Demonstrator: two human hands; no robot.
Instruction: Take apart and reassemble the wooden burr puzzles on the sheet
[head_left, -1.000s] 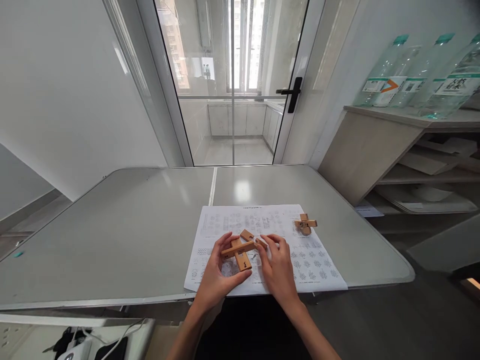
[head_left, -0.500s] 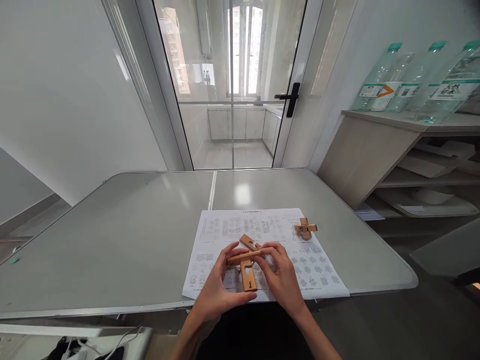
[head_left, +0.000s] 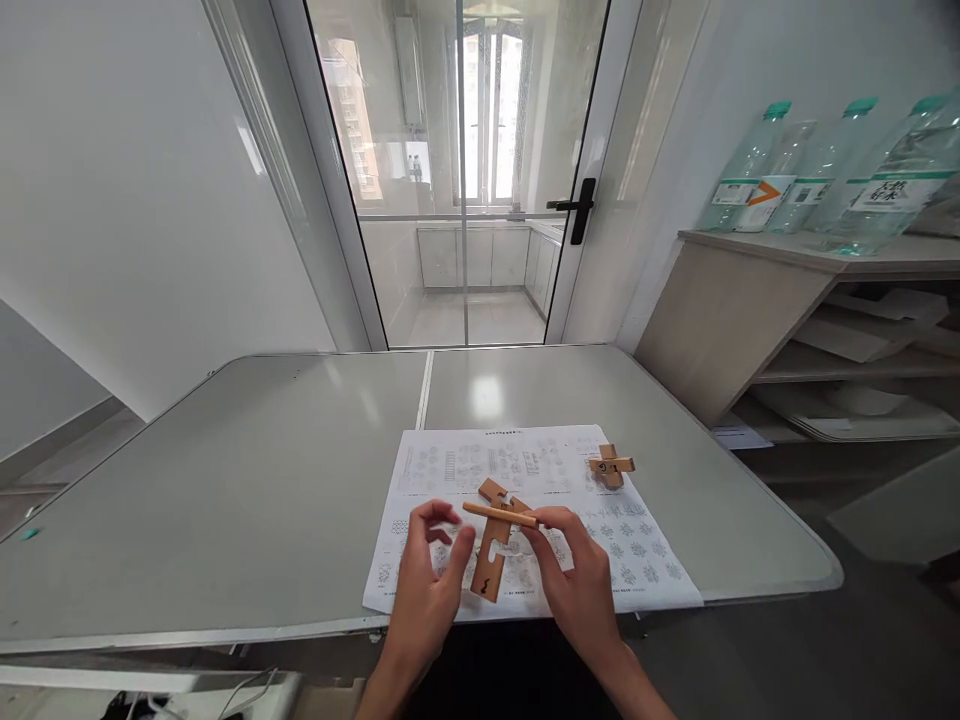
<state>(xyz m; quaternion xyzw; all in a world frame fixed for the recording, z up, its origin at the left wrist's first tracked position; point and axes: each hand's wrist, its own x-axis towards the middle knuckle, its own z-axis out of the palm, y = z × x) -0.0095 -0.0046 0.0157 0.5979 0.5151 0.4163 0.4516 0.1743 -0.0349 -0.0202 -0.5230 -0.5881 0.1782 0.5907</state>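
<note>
My right hand (head_left: 581,575) pinches one end of a narrow wooden puzzle piece (head_left: 487,511) between thumb and fingers. Below that bar slants a notched wooden piece (head_left: 487,575) with a black mark at its near end; I cannot tell whether the two are joined. My left hand (head_left: 431,575) is open just left of them, fingers curved and apart, holding nothing. Behind the bar, another notched wooden piece (head_left: 491,489) shows, partly covered. Under everything lies a printed sheet (head_left: 637,590) with rows of small diagrams.
Crossed wooden pieces (head_left: 612,466) rest at the sheet's right edge. The grey table (head_left: 225,500) stretches left and back to a glass door (head_left: 499,270). Several plastic bottles (head_left: 892,195) stand on a shelf unit (head_left: 750,300) at right.
My left hand has let go of the wooden pieces and moved left. The bar now tilts down to the right in my right hand, and the marked piece has swung its near end leftward.
</note>
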